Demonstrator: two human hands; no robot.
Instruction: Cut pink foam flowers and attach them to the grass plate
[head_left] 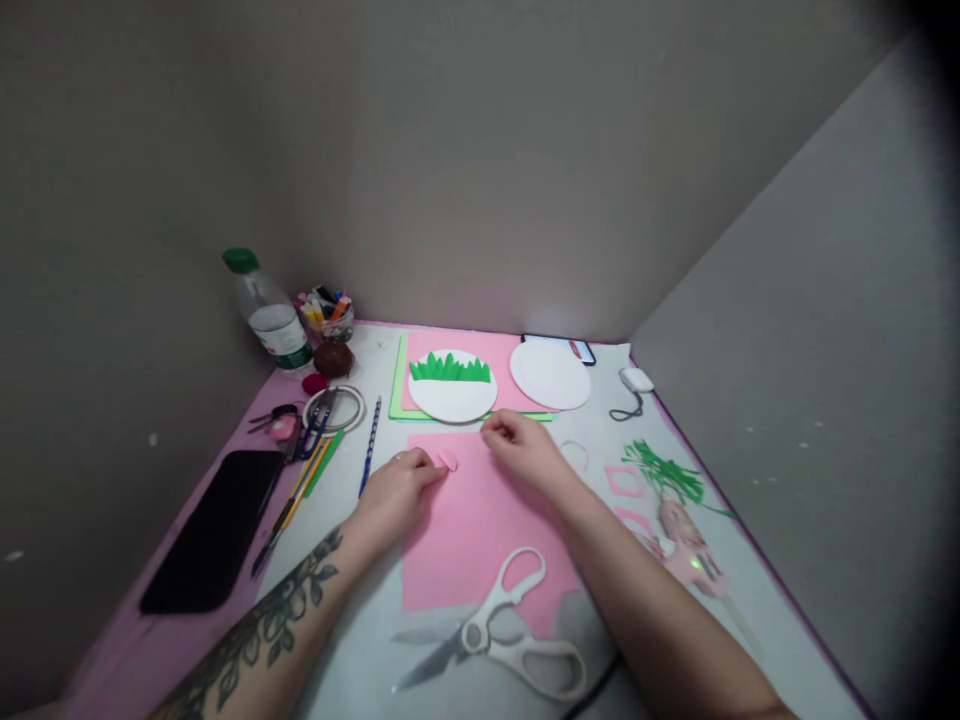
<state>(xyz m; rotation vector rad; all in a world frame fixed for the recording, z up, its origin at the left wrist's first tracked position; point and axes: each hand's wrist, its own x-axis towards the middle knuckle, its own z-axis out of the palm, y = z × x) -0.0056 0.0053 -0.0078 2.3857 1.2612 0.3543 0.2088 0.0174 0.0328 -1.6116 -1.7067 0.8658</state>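
Note:
My left hand (405,487), fingers together, has its fingertips at a small pink paper piece (448,459) and seems to grip its edge. Beneath it lies a pink sheet (465,540). Over the sheet's far right part, my right hand (517,445) has its fingers curled closed; anything inside them is hidden. Open scissors (476,635) with white handles rest across the sheet's near edge. Behind my hands, a white disc (450,402) bears a green grass-shaped strip (450,369). A plain white disc (551,375) is to its right.
At left are a black phone (214,530), brushes (304,485), a tape roll (360,408), a pencil (370,445), a bottle (274,320) and a cup of markers (334,318). At right are green strips (667,472), pink paper offcuts (625,481) and a pink glue gun (690,555). Walls enclose the table.

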